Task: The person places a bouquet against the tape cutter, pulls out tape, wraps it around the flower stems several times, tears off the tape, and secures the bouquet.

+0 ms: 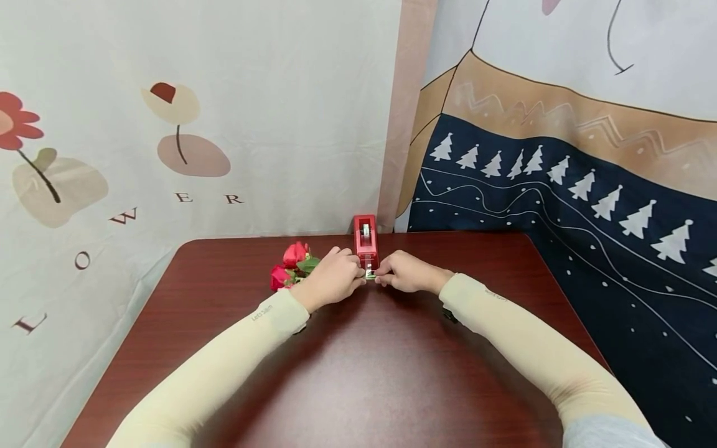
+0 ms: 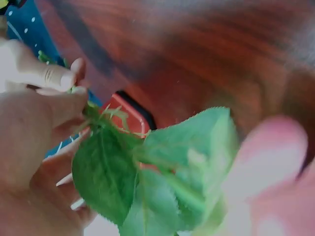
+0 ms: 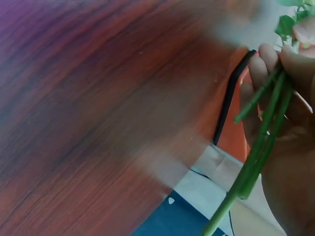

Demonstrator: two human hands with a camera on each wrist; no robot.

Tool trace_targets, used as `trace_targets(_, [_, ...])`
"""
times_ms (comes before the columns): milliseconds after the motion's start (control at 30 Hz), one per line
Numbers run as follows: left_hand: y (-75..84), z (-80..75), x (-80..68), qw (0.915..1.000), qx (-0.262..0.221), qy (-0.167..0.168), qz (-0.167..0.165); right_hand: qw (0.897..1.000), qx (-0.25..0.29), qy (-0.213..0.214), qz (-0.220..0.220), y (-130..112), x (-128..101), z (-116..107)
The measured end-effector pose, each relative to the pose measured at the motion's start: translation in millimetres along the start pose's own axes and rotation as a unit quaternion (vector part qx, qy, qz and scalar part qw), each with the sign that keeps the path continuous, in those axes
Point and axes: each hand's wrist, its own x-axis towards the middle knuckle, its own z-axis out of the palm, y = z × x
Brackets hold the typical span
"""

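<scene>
Red artificial roses point(image 1: 295, 254) with green leaves point(image 2: 104, 169) lie out to the left of my left hand point(image 1: 333, 278), which grips their stems just below the leaves. My right hand point(image 1: 410, 272) pinches the same bundle farther down, and the bare green stems point(image 3: 270, 132) stick out past its fingers in the right wrist view. Just beyond both hands stands a red tape dispenser point(image 1: 365, 238), its front end close to the stems between them. Whether a strip of tape touches the stems is too small to tell.
Everything is over a dark red-brown wooden table point(image 1: 358, 373). A pale curtain point(image 1: 302, 124) printed with flowers and letters hangs behind its far edge. To the right hangs a navy cloth point(image 1: 504, 199) with white trees.
</scene>
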Motion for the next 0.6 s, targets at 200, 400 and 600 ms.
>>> trace_targets(200, [-12.9, -9.2, 9.2, 0.9899, -0.115, -0.080, -0.022, 0.997, -0.070, 0.030, -0.032, -4.5, -3.9, 2.8])
trace_targets(400, [-26.3, -17.5, 22.2, 0.9681, -0.181, -0.172, -0.023, 0.988, -0.136, 0.058, -0.046, -7.7, -7.0, 7.8])
trace_targets(600, [-31.6, -17.3, 30.7, 0.9517, -0.225, -0.209, -0.012, 0.980, -0.173, 0.083, -0.055, -8.5, -11.3, 12.4])
